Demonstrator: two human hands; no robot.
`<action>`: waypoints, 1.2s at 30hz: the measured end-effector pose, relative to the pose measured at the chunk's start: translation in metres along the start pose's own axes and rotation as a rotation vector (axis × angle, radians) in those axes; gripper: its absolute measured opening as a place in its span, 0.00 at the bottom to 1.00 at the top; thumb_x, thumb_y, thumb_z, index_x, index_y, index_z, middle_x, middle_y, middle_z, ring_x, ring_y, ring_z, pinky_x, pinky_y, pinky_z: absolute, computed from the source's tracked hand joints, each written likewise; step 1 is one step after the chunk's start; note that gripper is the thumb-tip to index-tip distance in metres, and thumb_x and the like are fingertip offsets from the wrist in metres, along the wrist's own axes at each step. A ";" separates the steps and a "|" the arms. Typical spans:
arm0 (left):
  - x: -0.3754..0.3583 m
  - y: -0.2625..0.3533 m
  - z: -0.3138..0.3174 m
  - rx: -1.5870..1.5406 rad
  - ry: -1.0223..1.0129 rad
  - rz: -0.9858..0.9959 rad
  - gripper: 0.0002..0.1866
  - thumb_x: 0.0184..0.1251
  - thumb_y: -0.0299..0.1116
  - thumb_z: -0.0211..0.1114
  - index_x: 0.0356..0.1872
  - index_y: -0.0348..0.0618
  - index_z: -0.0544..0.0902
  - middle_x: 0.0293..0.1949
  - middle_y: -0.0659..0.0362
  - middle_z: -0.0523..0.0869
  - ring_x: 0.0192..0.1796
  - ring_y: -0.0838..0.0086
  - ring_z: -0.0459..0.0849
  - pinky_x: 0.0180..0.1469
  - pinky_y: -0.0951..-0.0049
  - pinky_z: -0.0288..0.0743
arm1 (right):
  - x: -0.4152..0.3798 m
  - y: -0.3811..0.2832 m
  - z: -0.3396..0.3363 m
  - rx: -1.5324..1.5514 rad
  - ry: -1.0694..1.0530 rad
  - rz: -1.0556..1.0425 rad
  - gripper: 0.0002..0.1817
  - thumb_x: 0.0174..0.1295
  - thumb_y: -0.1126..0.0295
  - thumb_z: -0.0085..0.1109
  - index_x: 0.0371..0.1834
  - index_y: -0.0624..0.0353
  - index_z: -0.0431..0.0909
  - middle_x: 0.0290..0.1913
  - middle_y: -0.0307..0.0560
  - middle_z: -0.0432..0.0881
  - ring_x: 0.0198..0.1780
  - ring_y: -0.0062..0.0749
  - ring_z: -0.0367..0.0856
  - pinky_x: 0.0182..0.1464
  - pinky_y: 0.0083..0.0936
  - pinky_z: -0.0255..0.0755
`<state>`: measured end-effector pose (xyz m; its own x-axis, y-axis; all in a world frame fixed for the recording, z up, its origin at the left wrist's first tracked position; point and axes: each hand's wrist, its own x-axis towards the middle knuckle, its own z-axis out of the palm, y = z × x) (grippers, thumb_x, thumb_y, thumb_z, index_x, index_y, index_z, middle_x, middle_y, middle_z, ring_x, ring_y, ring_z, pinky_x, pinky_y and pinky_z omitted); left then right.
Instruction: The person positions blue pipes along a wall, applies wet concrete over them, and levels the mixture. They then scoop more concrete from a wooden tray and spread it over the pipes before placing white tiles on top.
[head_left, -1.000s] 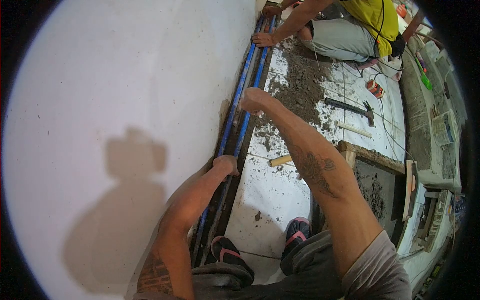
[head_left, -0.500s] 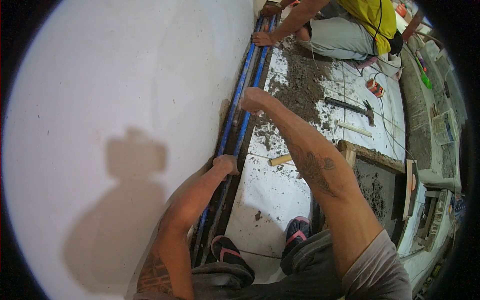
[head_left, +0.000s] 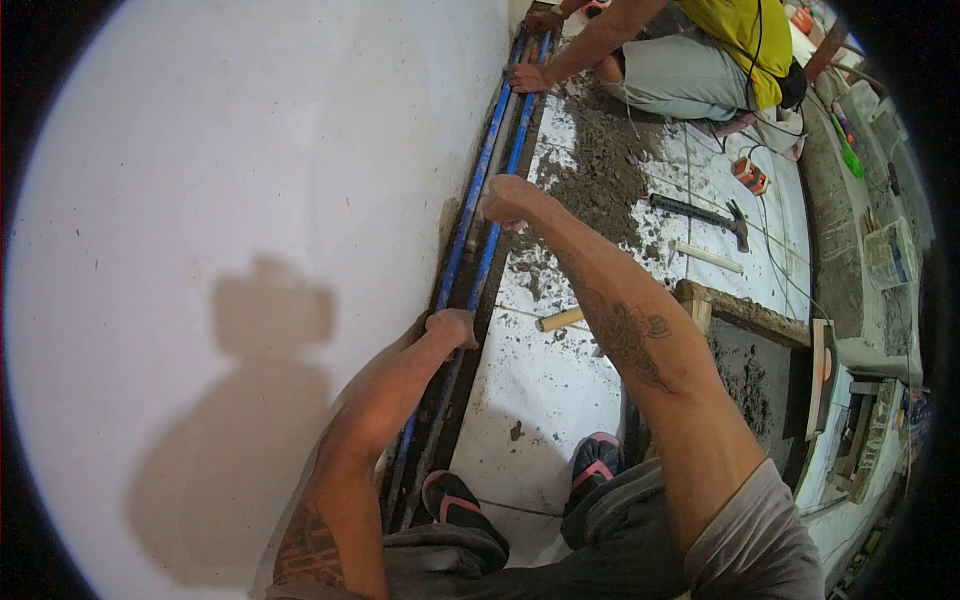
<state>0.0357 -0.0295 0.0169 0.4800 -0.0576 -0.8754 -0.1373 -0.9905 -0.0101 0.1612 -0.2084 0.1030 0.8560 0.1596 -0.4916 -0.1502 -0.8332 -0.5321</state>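
Two long blue pipes [head_left: 517, 140] lie side by side in a narrow trench along the foot of the white wall. My left hand [head_left: 452, 328] is closed over the pipes at the nearer stretch, its fingertips hidden below. Farther along, my right hand [head_left: 508, 203] is curled into a grip on the right-hand pipe, back of the hand up. At the far end, a co-worker's hand [head_left: 530, 78] rests on the pipes, with that person's other hand [head_left: 543, 20] beyond it.
Loose dirt [head_left: 600, 180] covers part of the white tiles. A hammer [head_left: 740, 225], a pale wooden strip [head_left: 707, 257] and a yellowish tube [head_left: 559, 319] lie right of the trench. A wood-edged box of grey mix [head_left: 745, 375] stands nearer. The co-worker [head_left: 735, 40] kneels at the far end.
The co-worker's nearer hand has shifted slightly to the right on the pipes. Both my hands stay where they were.
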 end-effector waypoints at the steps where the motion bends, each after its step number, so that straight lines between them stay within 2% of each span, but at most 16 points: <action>1: -0.001 0.000 -0.001 0.001 -0.006 -0.005 0.22 0.63 0.49 0.69 0.49 0.42 0.84 0.35 0.56 0.90 0.30 0.69 0.90 0.46 0.68 0.82 | -0.002 -0.001 -0.001 -0.007 -0.010 -0.001 0.22 0.68 0.64 0.50 0.21 0.69 0.78 0.20 0.52 0.79 0.22 0.37 0.82 0.26 0.35 0.77; 13: 0.007 -0.003 0.005 -0.008 0.024 0.033 0.20 0.62 0.47 0.69 0.46 0.41 0.84 0.33 0.56 0.90 0.30 0.68 0.89 0.43 0.68 0.82 | 0.001 0.000 0.000 -0.002 0.003 -0.030 0.20 0.67 0.67 0.49 0.20 0.69 0.78 0.21 0.55 0.80 0.22 0.38 0.81 0.27 0.35 0.79; 22: 0.001 0.000 0.000 0.004 -0.023 -0.014 0.21 0.62 0.50 0.69 0.44 0.41 0.86 0.35 0.56 0.90 0.30 0.68 0.90 0.43 0.69 0.83 | 0.003 0.000 -0.001 -0.037 -0.012 -0.031 0.19 0.65 0.65 0.50 0.28 0.72 0.83 0.27 0.57 0.84 0.28 0.40 0.86 0.31 0.35 0.83; 28: -0.006 0.004 -0.005 0.030 -0.040 -0.017 0.20 0.63 0.49 0.69 0.43 0.42 0.86 0.36 0.56 0.90 0.30 0.68 0.90 0.43 0.68 0.83 | 0.007 0.002 0.001 -0.037 -0.024 -0.025 0.21 0.67 0.64 0.48 0.30 0.71 0.83 0.29 0.57 0.86 0.30 0.40 0.87 0.32 0.34 0.84; 36: -0.002 0.001 -0.002 0.017 -0.007 0.008 0.23 0.62 0.49 0.69 0.52 0.43 0.83 0.35 0.56 0.90 0.29 0.68 0.89 0.43 0.69 0.83 | 0.005 0.003 -0.001 -0.041 -0.013 -0.043 0.21 0.67 0.64 0.49 0.29 0.73 0.82 0.29 0.57 0.85 0.29 0.40 0.87 0.31 0.33 0.84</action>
<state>0.0363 -0.0311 0.0197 0.4731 -0.0643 -0.8787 -0.1561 -0.9877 -0.0117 0.1655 -0.2104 0.0991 0.8547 0.2020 -0.4782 -0.0930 -0.8467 -0.5239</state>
